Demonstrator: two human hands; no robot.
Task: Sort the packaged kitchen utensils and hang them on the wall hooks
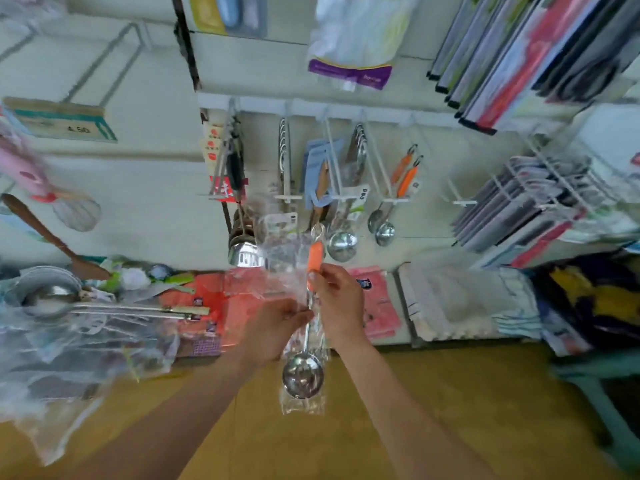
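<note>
Centre of frame: right hand (337, 299), fingers curled round the orange handle of a bagged ladle (303, 375); left hand (277, 327) pinches its steel shaft through the clear wrapper. The ladle is upright, bowl down, between both hands. Upper right: two matching ladles (385, 233) on a wall hook (396, 200). Lower left: heaped packaged utensils (104, 308).

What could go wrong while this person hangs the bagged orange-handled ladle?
1. The ladle sits in a loose clear bag, so it might slip where the left hand and right hand grip it.
2. The hooks look crowded; it could knock neighbours or miss the hook with the matching orange ladles.
</note>
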